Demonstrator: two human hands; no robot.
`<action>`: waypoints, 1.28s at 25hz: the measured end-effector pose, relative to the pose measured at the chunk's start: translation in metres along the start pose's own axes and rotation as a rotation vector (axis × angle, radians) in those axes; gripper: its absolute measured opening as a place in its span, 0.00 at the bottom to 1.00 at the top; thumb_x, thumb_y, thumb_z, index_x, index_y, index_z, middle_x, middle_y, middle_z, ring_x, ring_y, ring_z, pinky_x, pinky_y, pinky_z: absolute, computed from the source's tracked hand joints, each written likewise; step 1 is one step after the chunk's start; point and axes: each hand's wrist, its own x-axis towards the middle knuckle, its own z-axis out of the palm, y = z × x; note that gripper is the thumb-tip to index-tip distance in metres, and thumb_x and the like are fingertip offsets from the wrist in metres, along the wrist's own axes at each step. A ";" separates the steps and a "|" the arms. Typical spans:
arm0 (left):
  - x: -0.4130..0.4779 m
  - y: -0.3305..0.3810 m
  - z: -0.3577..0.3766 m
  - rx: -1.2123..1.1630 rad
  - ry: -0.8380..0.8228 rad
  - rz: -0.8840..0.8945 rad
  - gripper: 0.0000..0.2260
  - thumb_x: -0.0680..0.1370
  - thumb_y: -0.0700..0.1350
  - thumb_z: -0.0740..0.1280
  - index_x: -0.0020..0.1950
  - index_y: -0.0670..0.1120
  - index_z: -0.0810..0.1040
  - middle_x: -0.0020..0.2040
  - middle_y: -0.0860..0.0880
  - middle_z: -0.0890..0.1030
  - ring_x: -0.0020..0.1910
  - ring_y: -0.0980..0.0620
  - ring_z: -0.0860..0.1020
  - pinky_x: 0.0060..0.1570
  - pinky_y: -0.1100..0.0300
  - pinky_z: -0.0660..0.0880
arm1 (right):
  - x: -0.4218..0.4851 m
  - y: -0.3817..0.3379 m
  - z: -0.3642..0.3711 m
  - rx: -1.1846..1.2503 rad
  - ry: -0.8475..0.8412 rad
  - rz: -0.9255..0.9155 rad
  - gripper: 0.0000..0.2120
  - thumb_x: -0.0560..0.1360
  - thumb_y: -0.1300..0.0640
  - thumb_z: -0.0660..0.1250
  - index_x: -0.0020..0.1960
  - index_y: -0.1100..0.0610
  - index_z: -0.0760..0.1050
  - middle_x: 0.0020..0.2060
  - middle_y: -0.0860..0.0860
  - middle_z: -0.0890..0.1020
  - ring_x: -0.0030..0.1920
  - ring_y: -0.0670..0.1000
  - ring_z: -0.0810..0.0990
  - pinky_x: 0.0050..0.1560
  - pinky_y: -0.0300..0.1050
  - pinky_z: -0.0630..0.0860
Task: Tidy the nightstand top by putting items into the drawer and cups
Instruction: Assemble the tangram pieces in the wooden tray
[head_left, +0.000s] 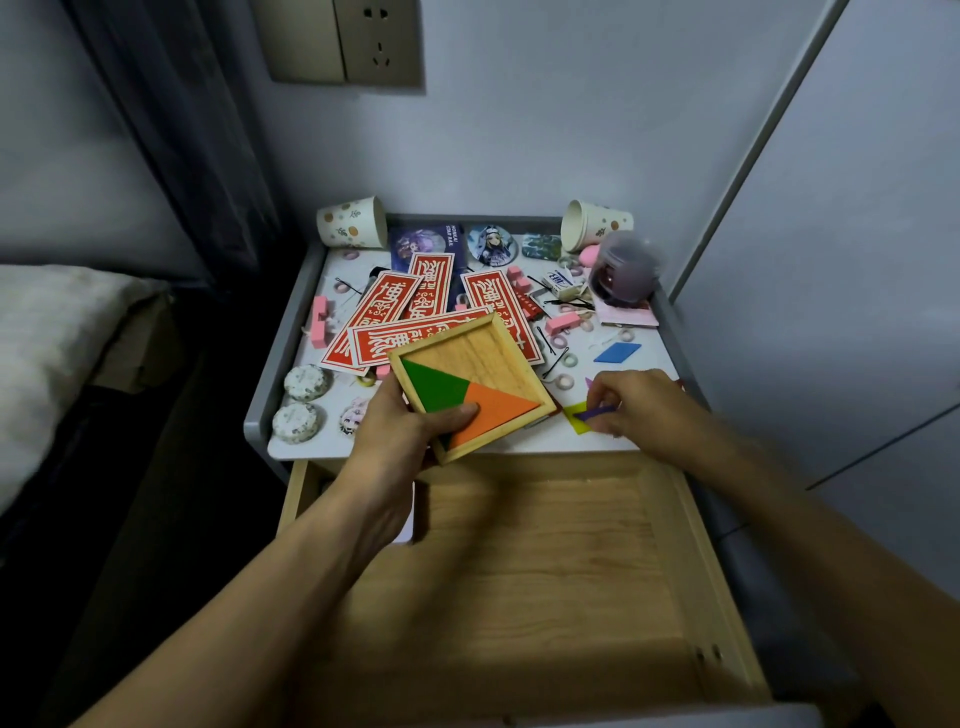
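Now left hand (400, 436) holds tray (483, 353), right hand (644, 410) purple piece (597, 413).

The room is dim, with a cool bluish cast. Soft light falls from above onto the top of the nightstand (655, 358), the brightest patch in view. Left of the nightstand the curtain (182, 130) and the bed (57, 332) sink into deep shadow. Below it, the left hand (400, 431) and the wooden tray (498, 353) it grips throw a soft dark shadow into the drawer (545, 571), whose grain looks smeared. The tray itself is crisp and richly coloured. At the nightstand's back right corner a jar (626, 273) is hazy. At its front right the right hand (639, 405) and the purple piece (595, 414) it pinches are slightly blurred. Above the nightstand the socket (379, 41) looks stretched, and lines bow towards the edges.
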 end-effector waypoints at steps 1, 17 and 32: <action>0.000 0.000 0.000 -0.003 -0.003 -0.003 0.22 0.71 0.35 0.73 0.63 0.49 0.75 0.54 0.50 0.84 0.54 0.46 0.82 0.55 0.45 0.79 | 0.001 0.000 0.001 0.000 0.006 0.005 0.13 0.72 0.56 0.74 0.55 0.54 0.77 0.50 0.52 0.81 0.49 0.49 0.78 0.51 0.44 0.77; -0.001 0.002 0.008 -0.122 -0.013 -0.037 0.20 0.73 0.35 0.72 0.63 0.47 0.76 0.54 0.48 0.85 0.53 0.47 0.83 0.55 0.48 0.80 | -0.002 -0.003 -0.002 0.088 0.188 -0.035 0.09 0.72 0.59 0.74 0.46 0.52 0.75 0.44 0.52 0.81 0.45 0.51 0.78 0.39 0.38 0.71; -0.007 -0.004 0.020 -0.135 -0.112 -0.064 0.22 0.73 0.28 0.68 0.64 0.46 0.75 0.55 0.46 0.84 0.56 0.44 0.82 0.60 0.44 0.77 | -0.027 -0.068 0.000 0.508 0.388 -0.147 0.07 0.70 0.56 0.76 0.45 0.52 0.81 0.40 0.47 0.83 0.41 0.42 0.80 0.42 0.37 0.77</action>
